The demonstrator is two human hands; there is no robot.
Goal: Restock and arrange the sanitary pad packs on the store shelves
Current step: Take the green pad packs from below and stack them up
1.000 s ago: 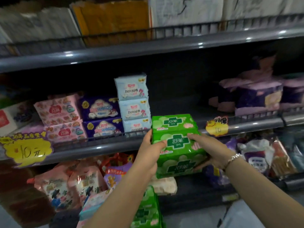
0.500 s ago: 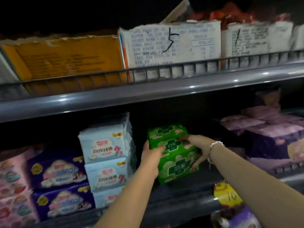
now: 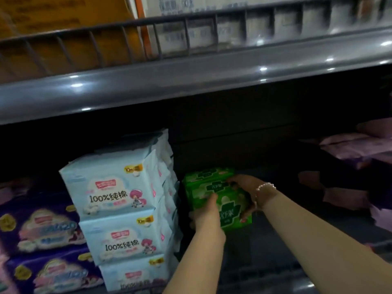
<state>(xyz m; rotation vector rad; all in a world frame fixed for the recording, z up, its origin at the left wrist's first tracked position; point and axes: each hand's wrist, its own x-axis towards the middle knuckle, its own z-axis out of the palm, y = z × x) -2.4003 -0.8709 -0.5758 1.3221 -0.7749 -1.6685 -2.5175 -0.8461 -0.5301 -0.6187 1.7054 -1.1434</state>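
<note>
Green pad packs (image 3: 214, 194), stacked as a small bundle, sit in the gap on the middle shelf (image 3: 265, 247) between both hands. Nearest the camera, the two forearms reach in from the lower edge. The left hand (image 3: 206, 215) clasps the bundle's front left corner, thumb up on the printed face and the other fingers hidden behind the side. The right hand (image 3: 244, 185), with a bead bracelet (image 3: 265, 188) on its wrist, curls over the bundle's top right edge, and painted fingertips show below at the right corner. Whether the bundle's underside rests on the shelf board cannot be told.

Just left of the bundle stands a stack of pale blue packs (image 3: 118, 219), three high, with a cartoon figure and a red label on each front. Left of those, dark purple packs (image 3: 44, 251) lie two high at the frame edge. To the right, well apart from the hands, pale purple packs (image 3: 358, 145) lie blurred in shadow.

Farther back the rear of the shelf is dark. Above it runs the grey front lip of the upper shelf (image 3: 191, 81), topped by a wire rail (image 3: 169, 37), behind which stand a yellow-brown carton (image 3: 63, 22) and white cartons (image 3: 244, 18), both blurred.
</note>
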